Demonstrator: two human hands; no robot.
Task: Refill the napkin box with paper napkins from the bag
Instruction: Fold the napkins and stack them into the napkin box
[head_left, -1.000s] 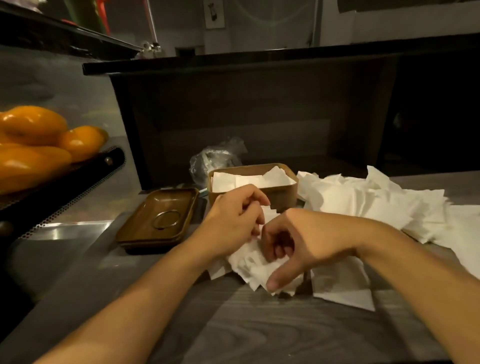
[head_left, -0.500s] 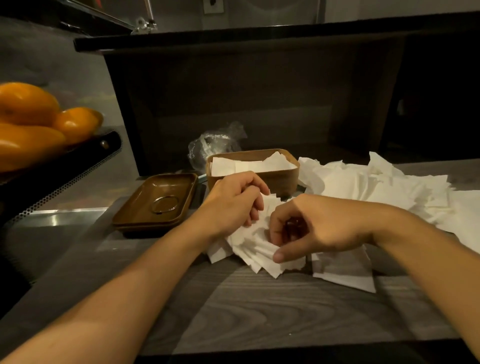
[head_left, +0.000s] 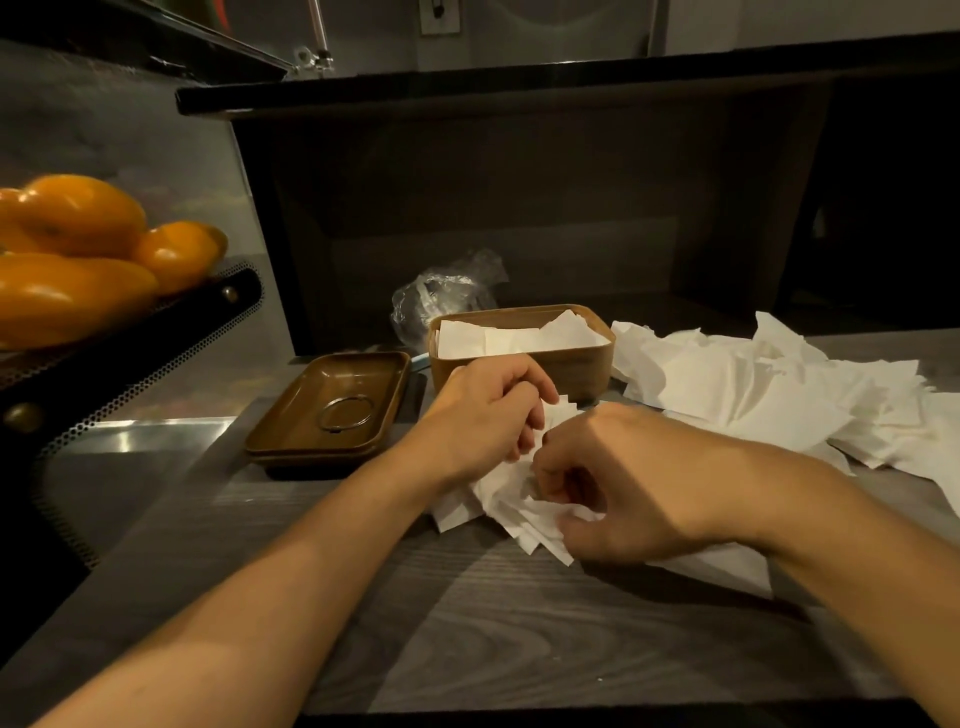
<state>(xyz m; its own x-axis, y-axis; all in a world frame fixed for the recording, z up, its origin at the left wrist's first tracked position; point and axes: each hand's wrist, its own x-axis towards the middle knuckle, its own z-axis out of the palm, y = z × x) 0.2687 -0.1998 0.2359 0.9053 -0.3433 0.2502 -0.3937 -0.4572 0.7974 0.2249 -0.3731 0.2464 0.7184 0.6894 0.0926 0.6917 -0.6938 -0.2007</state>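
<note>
A small stack of white napkins (head_left: 511, 512) lies on the dark wooden counter in front of me. My left hand (head_left: 485, 415) grips its far left side with curled fingers. My right hand (head_left: 618, 483) pinches its near right side, thumb underneath. Just behind the hands stands the brown napkin box (head_left: 519, 358), holding flat white napkins up to its rim. A crumpled clear plastic bag (head_left: 447, 296) sits behind the box. A loose heap of napkins (head_left: 769, 389) spreads over the counter to the right.
The brown box lid (head_left: 332, 410), upside down with a metal ring inside, lies left of the box. Orange fruits (head_left: 78, 260) fill a perforated black tray at the far left. A dark raised counter wall (head_left: 519, 208) closes off the back.
My right hand has shifted its hold, the thumb now tucked under the stack's near edge. The stack is gathered tighter between both hands. The view has tilted slightly.
</note>
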